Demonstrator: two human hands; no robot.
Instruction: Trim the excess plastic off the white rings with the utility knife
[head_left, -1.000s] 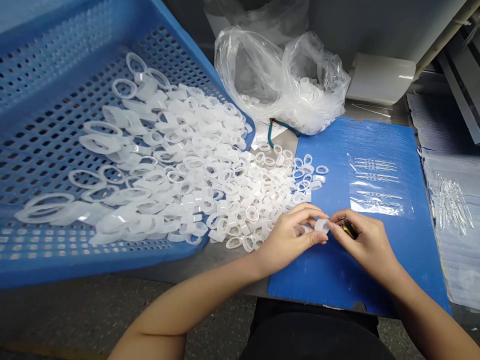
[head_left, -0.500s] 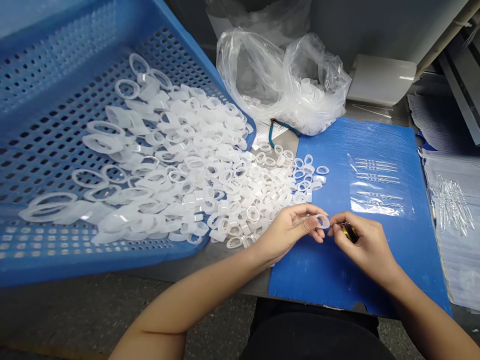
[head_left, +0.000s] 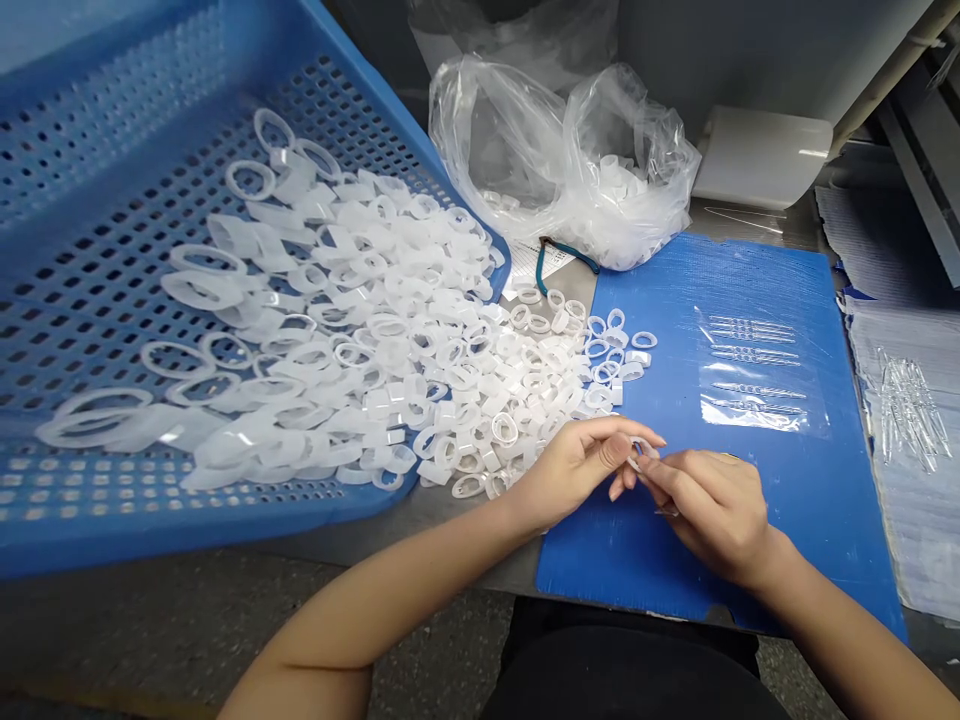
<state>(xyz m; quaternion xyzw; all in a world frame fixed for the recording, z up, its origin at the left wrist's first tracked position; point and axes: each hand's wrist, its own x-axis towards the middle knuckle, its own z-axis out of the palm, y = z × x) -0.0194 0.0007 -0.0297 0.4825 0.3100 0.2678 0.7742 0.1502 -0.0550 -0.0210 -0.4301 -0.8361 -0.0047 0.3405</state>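
Between thumb and fingers of my left hand (head_left: 581, 462) is a translucent white plastic ring (head_left: 639, 450), held above the blue sheet (head_left: 660, 570). My right hand (head_left: 716, 500) is closed, with its thumb and fingertips right at the ring's right side. A small black-and-yellow tool was visible in this palm a moment ago; now the fingers hide nearly all of it. Left of my hands lies a heap of similar white rings (head_left: 480, 400), spilling out of the tilted blue basket (head_left: 150, 190).
Blue-handled pliers (head_left: 566, 255) lie behind the heap. Clear plastic bags (head_left: 637, 215) with white pieces stand at the back. Packaged thin clear parts (head_left: 754, 370) rest on the sheet, and more loose clear pieces (head_left: 911, 410) are at right on white material (head_left: 900, 530).
My right hand has moved left and turned over, bringing its fingertips to the ring. The tool in its palm has gone out of sight. My left hand still holds the ring.
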